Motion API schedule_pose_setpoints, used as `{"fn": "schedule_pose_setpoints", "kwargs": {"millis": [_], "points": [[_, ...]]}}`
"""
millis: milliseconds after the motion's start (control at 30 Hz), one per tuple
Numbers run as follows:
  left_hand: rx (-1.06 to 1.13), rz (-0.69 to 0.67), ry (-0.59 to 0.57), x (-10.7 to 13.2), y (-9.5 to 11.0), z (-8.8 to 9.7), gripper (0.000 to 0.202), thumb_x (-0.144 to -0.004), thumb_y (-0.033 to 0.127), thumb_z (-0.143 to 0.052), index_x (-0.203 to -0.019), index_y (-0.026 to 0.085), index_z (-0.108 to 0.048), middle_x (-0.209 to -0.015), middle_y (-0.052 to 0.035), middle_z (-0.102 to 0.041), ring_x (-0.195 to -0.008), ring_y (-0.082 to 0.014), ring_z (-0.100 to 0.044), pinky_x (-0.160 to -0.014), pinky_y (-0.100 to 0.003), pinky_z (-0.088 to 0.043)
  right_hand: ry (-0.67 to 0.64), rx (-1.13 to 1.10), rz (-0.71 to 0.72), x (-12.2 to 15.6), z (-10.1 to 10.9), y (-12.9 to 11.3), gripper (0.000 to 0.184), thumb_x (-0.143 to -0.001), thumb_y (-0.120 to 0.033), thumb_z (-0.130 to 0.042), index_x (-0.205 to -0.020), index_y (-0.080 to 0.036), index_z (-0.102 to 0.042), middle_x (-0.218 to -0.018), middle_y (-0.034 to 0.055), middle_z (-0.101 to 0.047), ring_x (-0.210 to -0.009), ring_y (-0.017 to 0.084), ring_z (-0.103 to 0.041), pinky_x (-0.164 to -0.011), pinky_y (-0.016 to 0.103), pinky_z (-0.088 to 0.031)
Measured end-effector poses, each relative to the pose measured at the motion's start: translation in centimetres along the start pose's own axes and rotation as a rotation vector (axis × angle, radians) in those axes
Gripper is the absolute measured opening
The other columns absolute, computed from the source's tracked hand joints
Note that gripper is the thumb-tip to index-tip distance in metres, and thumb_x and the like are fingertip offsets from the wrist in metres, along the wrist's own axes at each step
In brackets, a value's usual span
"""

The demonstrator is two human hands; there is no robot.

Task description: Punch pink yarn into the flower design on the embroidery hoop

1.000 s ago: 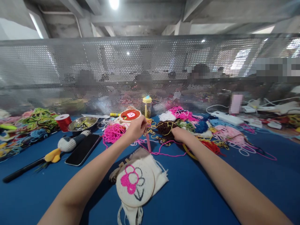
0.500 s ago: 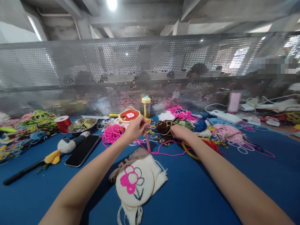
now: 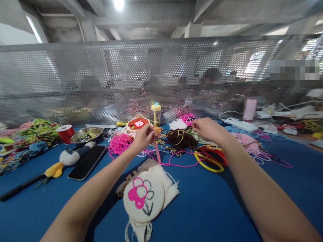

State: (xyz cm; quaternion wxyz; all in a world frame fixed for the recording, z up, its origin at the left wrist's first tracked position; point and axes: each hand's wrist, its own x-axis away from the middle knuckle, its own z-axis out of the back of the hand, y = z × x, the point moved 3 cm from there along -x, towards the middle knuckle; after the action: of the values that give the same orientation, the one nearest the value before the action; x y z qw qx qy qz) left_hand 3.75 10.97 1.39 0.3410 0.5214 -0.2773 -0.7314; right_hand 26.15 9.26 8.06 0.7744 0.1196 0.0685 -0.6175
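Observation:
My left hand (image 3: 145, 137) is closed in a pinch around the upper end of a slim pink punch needle (image 3: 157, 154), which points down above the table. My right hand (image 3: 207, 129) is raised over the yarn at the back, fingertips pressed together; whatever they hold is too small to make out. Below it lie brown yarn (image 3: 180, 138) and a yellow ring (image 3: 208, 164). In front of me rests an embroidery hoop (image 3: 157, 208) with white cloth, bearing a partly pink flower and dark outlines. A magenta strand (image 3: 176, 164) runs across the table behind it.
To the left are a black phone (image 3: 87, 163), a stuffed duck-like toy (image 3: 69, 156), a metal bowl (image 3: 97, 137) and a red spool (image 3: 65, 134). A red embroidered piece (image 3: 137, 124) and a yellow-lidded jar (image 3: 156, 116) stand before a perforated metal screen (image 3: 121, 74). A power strip (image 3: 242, 125) lies right.
My right hand has lifted up and to the right, off the brown yarn, uncovering more of the yellow ring. My left hand stays nearly in place with the punch needle.

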Motion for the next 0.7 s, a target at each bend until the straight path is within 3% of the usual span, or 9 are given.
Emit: {"fn": "schedule_pose_setpoints", "kwargs": {"millis": [133,267,433,567,700], "points": [[0.113,0.068,0.002,-0.2,-0.7,-0.2,0.018,-0.076,0.031,-0.050,-0.068,0.018,-0.040,-0.050,0.0062,-0.049,-0.037,-0.0067,-0.048,-0.037,-0.019,-0.039,0.123,-0.120,0.032,0.7,1.2,-1.3,0.013,-0.082,-0.019,-0.035,-0.079,-0.015,-0.047,-0.075,0.0106,-0.058,-0.067,0.018,-0.053,-0.056,0.027,-0.034],[0.211,0.113,-0.009,-0.3,-1.0,-0.4,0.022,-0.075,0.035,-0.051,-0.067,0.018,-0.039,-0.049,0.0075,-0.047,-0.036,-0.0054,-0.045,-0.036,-0.018,-0.037,0.144,-0.315,0.153,0.9,0.9,-3.7,0.011,-0.086,-0.019,-0.028,-0.079,-0.019,-0.038,-0.069,0.0014,-0.058,-0.063,0.010,-0.054,-0.060,0.021,-0.039],[0.285,0.137,-0.028,-0.1,-1.1,-0.6,0.023,-0.075,0.036,-0.051,-0.068,0.018,-0.039,-0.050,0.0080,-0.047,-0.037,-0.0043,-0.044,-0.038,-0.017,-0.036,0.255,-0.873,0.391,0.6,-0.5,-6.2,0.010,-0.086,-0.022,-0.031,-0.078,-0.019,-0.036,-0.068,-0.0004,-0.059,-0.067,0.009,-0.056,-0.065,0.022,-0.042],[0.310,0.119,-0.048,0.0,-0.8,-0.8,0.023,-0.075,0.035,-0.052,-0.068,0.017,-0.040,-0.051,0.0072,-0.046,-0.039,-0.0038,-0.044,-0.039,-0.017,-0.037,0.327,-0.882,0.430,0.5,-1.4,-6.9,0.016,-0.084,-0.025,-0.038,-0.075,-0.017,-0.048,-0.072,0.0014,-0.057,-0.068,0.010,-0.054,-0.067,0.023,-0.041],[0.327,0.099,-0.078,0.1,-0.3,-0.9,0.023,-0.075,0.035,-0.052,-0.068,0.017,-0.040,-0.053,0.0063,-0.046,-0.040,-0.0035,-0.044,-0.041,-0.018,-0.037,0.314,-0.864,0.453,0.4,-1.7,-7.1,0.018,-0.082,-0.022,-0.040,-0.074,-0.016,-0.055,-0.076,0.0023,-0.058,-0.070,0.010,-0.055,-0.067,0.023,-0.042]]}}
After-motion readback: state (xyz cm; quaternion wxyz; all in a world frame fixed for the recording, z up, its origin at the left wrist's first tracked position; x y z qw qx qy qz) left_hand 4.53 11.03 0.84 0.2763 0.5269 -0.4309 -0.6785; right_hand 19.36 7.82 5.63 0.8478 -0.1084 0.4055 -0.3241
